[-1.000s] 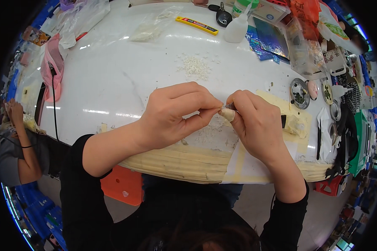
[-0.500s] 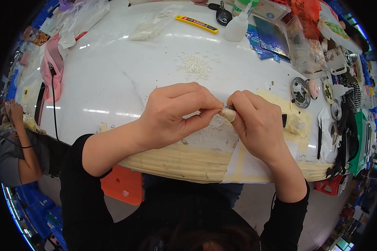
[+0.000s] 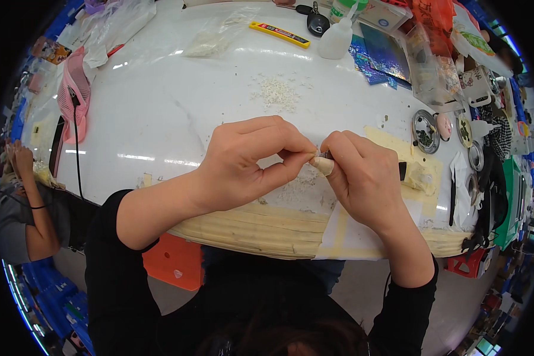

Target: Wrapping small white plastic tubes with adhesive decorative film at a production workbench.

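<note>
My left hand (image 3: 249, 154) is closed in a pinch, thumb against forefinger. Whatever lies between those fingertips is too small to name. Close beside it, almost touching, my right hand (image 3: 362, 172) is closed too, with its fingers curled. A beige wrap (image 3: 323, 166) covers the tip of the right thumb. A small greyish glint shows at the right fingertips, but its kind stays hidden. Both hands are above the white table (image 3: 154, 118), over scattered pale crumbs (image 3: 296, 191). Farther off lies a loose pile of tiny white pieces (image 3: 277, 92).
Beige tape covers the table's near edge (image 3: 255, 231). At the back are a yellow cutter (image 3: 279, 34), keys (image 3: 317, 24) and a white squeeze bottle (image 3: 336, 40). Small round metal dishes (image 3: 426, 132) stand to the right. A co-worker's arm (image 3: 32, 190) is at far left.
My hands stay in nearly the same place. The right hand's fingers have shifted very slightly at the pinch.
</note>
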`<state>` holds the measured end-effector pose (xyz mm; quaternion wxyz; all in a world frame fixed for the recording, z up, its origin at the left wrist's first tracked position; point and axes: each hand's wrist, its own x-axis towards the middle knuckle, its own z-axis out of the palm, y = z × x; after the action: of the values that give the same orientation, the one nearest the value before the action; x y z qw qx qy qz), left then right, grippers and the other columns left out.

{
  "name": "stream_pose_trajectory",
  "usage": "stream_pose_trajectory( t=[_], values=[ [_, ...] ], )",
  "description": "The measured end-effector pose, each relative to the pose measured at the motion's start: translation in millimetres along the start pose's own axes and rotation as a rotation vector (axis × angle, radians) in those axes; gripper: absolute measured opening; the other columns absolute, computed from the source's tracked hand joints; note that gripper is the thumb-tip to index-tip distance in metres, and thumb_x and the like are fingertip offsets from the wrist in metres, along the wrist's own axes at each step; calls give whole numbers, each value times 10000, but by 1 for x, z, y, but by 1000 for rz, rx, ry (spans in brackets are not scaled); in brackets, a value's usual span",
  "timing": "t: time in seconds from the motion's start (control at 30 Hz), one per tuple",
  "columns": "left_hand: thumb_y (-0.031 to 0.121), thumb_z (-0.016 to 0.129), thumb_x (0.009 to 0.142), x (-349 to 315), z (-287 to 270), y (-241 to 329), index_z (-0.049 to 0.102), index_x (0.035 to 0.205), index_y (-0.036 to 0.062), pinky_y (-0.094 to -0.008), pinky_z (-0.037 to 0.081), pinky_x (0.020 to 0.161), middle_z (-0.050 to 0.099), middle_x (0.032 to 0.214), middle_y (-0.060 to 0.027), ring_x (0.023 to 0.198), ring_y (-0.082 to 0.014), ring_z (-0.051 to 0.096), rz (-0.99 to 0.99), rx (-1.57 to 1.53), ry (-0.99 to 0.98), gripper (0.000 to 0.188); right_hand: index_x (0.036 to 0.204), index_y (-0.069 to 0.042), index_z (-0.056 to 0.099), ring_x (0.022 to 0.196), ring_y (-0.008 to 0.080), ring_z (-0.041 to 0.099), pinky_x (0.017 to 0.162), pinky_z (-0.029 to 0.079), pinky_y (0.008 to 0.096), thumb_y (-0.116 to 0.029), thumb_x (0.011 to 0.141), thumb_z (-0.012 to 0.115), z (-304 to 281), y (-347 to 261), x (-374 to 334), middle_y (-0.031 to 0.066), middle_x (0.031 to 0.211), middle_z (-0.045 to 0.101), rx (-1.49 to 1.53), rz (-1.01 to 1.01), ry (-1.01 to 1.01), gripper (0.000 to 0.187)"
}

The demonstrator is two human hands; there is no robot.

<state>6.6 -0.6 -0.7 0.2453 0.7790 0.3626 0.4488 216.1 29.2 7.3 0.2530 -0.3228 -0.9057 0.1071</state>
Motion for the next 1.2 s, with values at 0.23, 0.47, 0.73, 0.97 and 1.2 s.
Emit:
stream_pose_trajectory(
  t=[0.23,0.47,0.73,0.97,1.2],
  values=[
    [-3,630,899,-5,0,0,638,936,-30,-250,570,727,682,889,-87,799,-113,667,-430,-456,-72,46,863,-97,534,576,227,565,466,420,352,-127,803,693,2,2,-1,37,670,523,42,61,2,173],
    [61,606,940,-2,-1,2,623,944,-17,-255,572,727,679,876,-79,798,-119,671,-596,-679,-35,80,980,-112,668,525,184,520,453,413,301,-19,649,710,-3,2,3,18,648,487,181,-63,105,346],
    [99,622,946,0,-2,-1,629,931,-1,-257,574,699,686,849,-76,779,-122,680,-628,-683,26,101,796,-73,661,493,136,504,439,382,272,3,659,739,-1,6,1,18,633,504,107,-104,192,175],
    [95,630,941,-2,-1,-1,630,924,-2,-248,575,692,683,839,-68,769,-117,680,-617,-675,27,98,786,-47,660,489,124,510,439,382,259,13,712,753,-2,6,0,28,639,538,111,-91,157,133],
    [84,634,935,-2,-1,-4,631,911,0,-240,568,688,679,833,-63,764,-109,672,-597,-602,33,87,806,-39,666,501,122,534,452,406,246,38,713,725,-1,6,0,26,641,552,121,-76,147,135]
  ],
)
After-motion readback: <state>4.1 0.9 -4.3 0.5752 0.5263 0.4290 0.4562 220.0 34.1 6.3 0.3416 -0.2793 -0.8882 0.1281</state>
